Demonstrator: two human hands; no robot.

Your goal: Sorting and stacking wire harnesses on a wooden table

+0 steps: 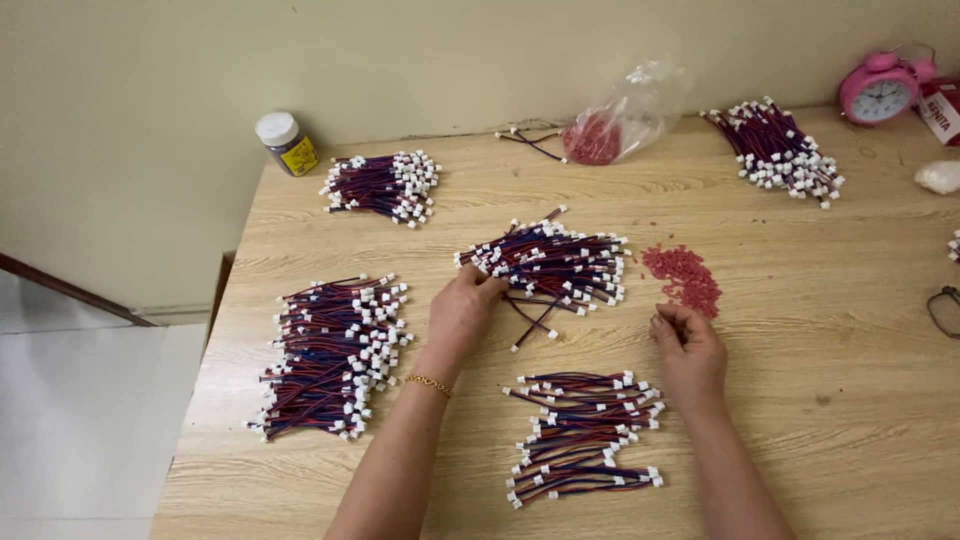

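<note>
On the tabletop (800, 330), one wire bundle (545, 265) lies at the middle, with the loose caps (683, 277) just right of it. A second bundle (332, 355) lies near the left edge, a third (585, 435) toward the near edge. At the far edge stand a jar (285, 143), a bag (625, 115) and a clock (880, 90).
</note>
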